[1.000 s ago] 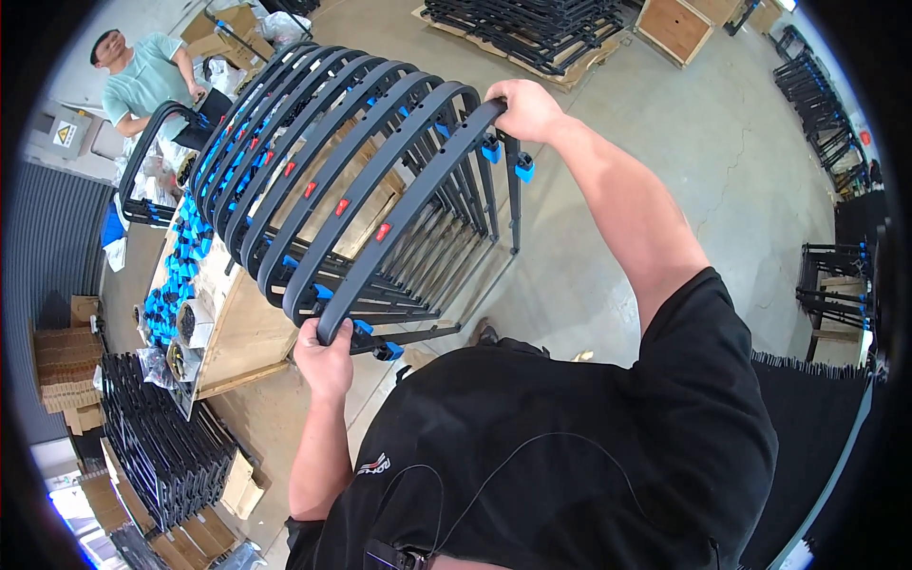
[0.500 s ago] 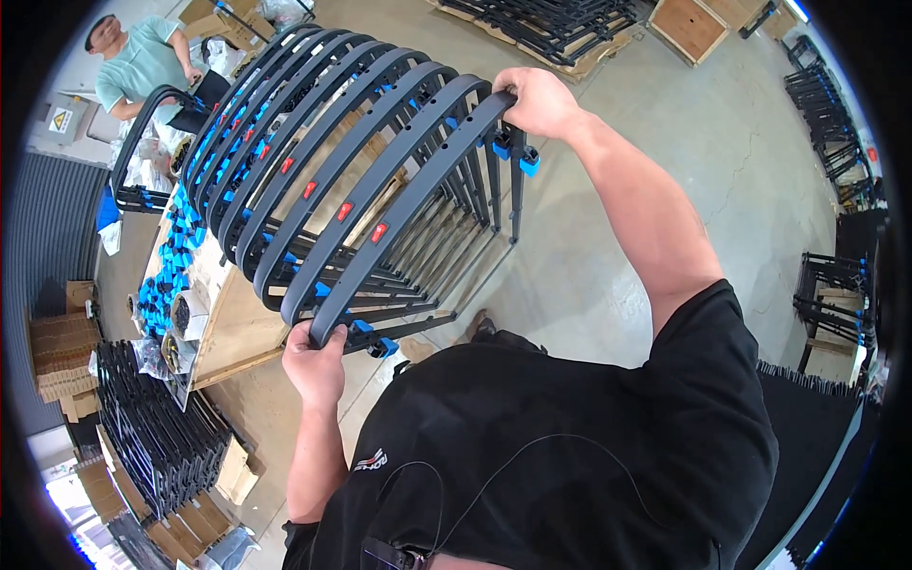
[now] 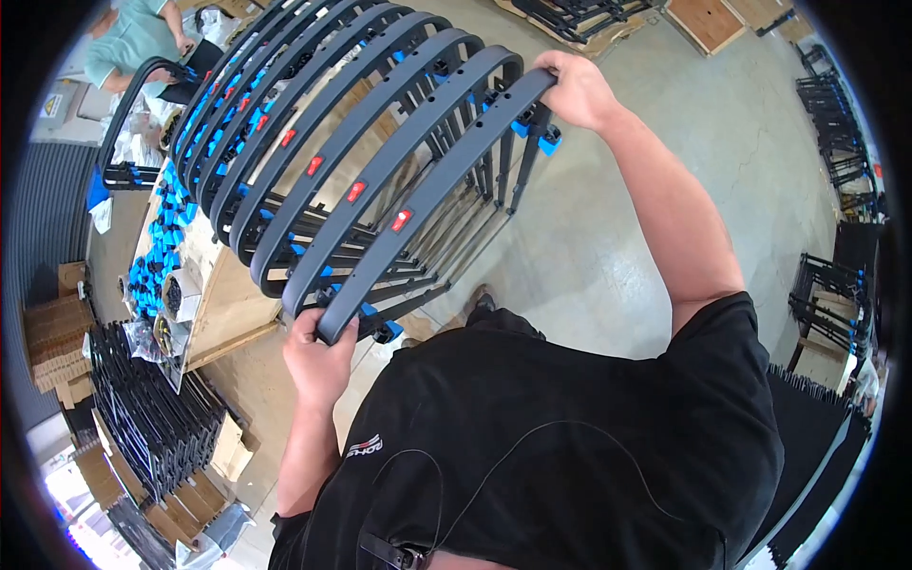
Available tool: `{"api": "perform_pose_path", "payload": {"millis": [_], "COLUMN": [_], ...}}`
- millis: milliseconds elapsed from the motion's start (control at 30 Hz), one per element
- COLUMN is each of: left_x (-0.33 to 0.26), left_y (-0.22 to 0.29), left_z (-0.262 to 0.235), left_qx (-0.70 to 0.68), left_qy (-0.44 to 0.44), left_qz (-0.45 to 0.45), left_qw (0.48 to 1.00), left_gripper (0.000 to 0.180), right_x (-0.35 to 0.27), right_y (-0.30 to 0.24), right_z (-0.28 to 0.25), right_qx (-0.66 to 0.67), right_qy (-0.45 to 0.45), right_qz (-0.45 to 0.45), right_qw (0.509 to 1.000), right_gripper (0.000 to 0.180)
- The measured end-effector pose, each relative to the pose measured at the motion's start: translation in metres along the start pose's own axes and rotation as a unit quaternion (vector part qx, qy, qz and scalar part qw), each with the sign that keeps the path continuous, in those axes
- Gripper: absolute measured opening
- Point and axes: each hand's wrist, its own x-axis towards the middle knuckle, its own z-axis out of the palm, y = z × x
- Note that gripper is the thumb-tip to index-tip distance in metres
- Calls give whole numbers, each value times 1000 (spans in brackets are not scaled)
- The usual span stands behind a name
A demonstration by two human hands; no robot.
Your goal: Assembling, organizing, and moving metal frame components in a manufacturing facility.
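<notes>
A row of dark grey, curved-top metal frames stands in front of me, each with a small red part on its bar. Both hands grip the nearest frame (image 3: 446,171), one at each end of its curved bar. My left hand (image 3: 319,366) closes around the near left end, thumb and fingers on either side. At the far right end, my right hand (image 3: 581,93) wraps over the bar; some of its fingertips are hidden. Blue plastic fittings (image 3: 549,142) show on the frame legs below. The other frames (image 3: 332,144) stand close behind, slightly apart from the held one.
A wooden-topped table (image 3: 228,304) at left carries a heap of blue plastic parts (image 3: 157,261). Stacked black frames (image 3: 157,408) and cardboard boxes (image 3: 57,332) lie lower left. A co-worker (image 3: 138,47) stands at far left beside another frame. More black frames (image 3: 831,123) line the right.
The nearest frame has shifted right in the picture with both hands on it, and the gap to the frame behind it is wider. The view has also shifted a little.
</notes>
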Motion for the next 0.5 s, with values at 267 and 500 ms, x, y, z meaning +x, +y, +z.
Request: {"api": "perform_pose_path", "payload": {"millis": [267, 500], "left_x": [-7, -23], "left_y": [-2, -27], "left_z": [-15, -35], "left_qx": [14, 19], "left_qy": [-15, 24], "left_qz": [46, 122], "left_qw": [999, 992], "left_gripper": [34, 41], "right_x": [3, -28], "right_y": [3, 4], "right_z": [15, 45], "right_qx": [14, 146], "right_qy": [31, 125], "right_qz": [-11, 133], "right_qw": [999, 972], "right_gripper": [33, 54]}}
